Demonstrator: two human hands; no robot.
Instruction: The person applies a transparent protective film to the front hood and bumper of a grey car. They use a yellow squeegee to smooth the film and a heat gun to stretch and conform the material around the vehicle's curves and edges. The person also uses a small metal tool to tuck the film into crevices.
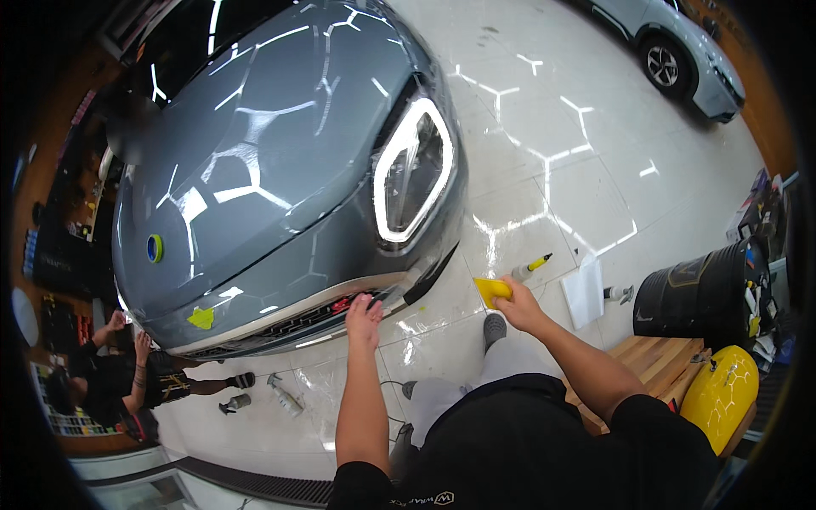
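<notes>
My right hand (519, 304) grips a flat yellow squeegee (488, 289) out beside the front bumper of a grey-blue car (246, 153). My left hand (364, 319) is at the bumper's dark grille (285, 327), fingers curled round something dark that I cannot make out, close beside a small red item (341, 305). Above the grille is the lit headlight (413, 170), with clear film showing around it. A yellow-green piece (201, 318) and a green-rimmed blue roll (155, 248) sit on the bodywork to the left.
A co-worker (106, 382) crouches at the car's left. Spray bottles (285, 397) and a white sheet (583, 293) lie on the tiled floor. At right stand a black drum (680, 297), a wooden bench (629, 365) and a yellow tank (722, 395). Another car (680, 68) is behind.
</notes>
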